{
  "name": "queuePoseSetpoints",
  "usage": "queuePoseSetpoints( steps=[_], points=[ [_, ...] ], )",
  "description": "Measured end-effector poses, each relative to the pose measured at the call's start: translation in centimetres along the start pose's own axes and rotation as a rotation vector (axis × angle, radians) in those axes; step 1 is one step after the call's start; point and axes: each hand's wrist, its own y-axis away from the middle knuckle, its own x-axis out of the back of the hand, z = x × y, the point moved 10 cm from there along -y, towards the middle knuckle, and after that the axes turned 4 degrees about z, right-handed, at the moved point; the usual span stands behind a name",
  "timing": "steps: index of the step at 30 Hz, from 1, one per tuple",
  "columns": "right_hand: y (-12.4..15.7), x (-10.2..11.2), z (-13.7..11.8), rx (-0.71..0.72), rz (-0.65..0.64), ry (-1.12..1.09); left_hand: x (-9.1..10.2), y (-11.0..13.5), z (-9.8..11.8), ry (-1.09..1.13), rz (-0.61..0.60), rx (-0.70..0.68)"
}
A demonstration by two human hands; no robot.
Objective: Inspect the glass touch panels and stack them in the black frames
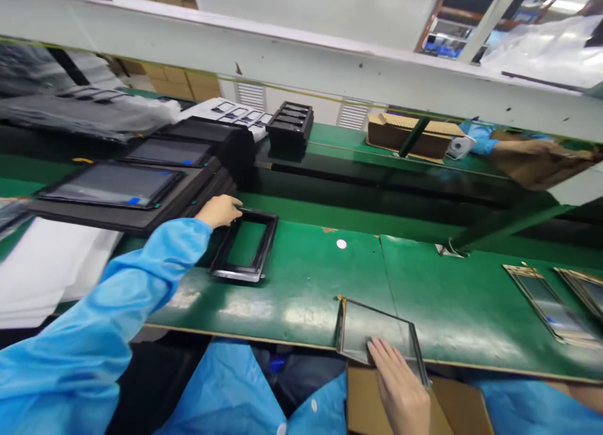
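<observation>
My left hand point(220, 211) reaches to the far left corner of a black rectangular frame point(269, 247), its fingers closed on the edge. The frame lies on the green bench top with its middle open. My right hand point(400, 388) is on a thin dark-edged glass screen panel point(377, 325) at the bench's front edge. Its fingers lie along the glass, and the thumb is hidden. A small orange tab shows at the panel's far left corner. Left of the frame, black trays point(136, 216) are stacked with screen panels point(113, 184) on top.
White sheets point(42, 265) lie at the left, and more screen panels point(551, 303) at the right. A cardboard box point(362, 397) stands below the front edge. A green post point(499, 225) and a white beam point(301, 58) bound the far side. Another person's arm point(518, 147) shows beyond.
</observation>
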Motion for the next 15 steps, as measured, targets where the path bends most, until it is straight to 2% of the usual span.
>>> queuePoseSetpoints(
  steps=[3,5,6,8,10,12,15],
  points=[
    [-2.7,4.6,-0.5,-0.036,0.175,0.002,1.3,2.5,1.7,0.277,0.005,-0.068],
    [-4.2,6.6,0.7,-0.246,0.299,-0.098,1.4,5.1,3.4,0.431,0.028,-0.127],
    [-4.6,6.7,1.7,-0.401,0.34,-0.202,1.1,6.7,4.4,0.499,0.041,-0.158],
    [-5.1,4.6,2.8,-0.716,0.342,-0.499,-0.4,9.9,6.4,0.632,0.037,-0.21],
    [-5.6,1.0,1.9,-0.94,0.267,-0.801,-2.9,12.9,8.2,0.823,-0.046,-0.231],
    [-6.6,-1.8,-0.2,-1.029,0.183,-1.016,-5.6,15.5,9.6,0.953,-0.155,-0.219],
    [-7.8,-3.3,-2.5,-1.02,0.133,-1.135,-8.0,18.1,10.4,1.018,-0.239,-0.207]
  ],
)
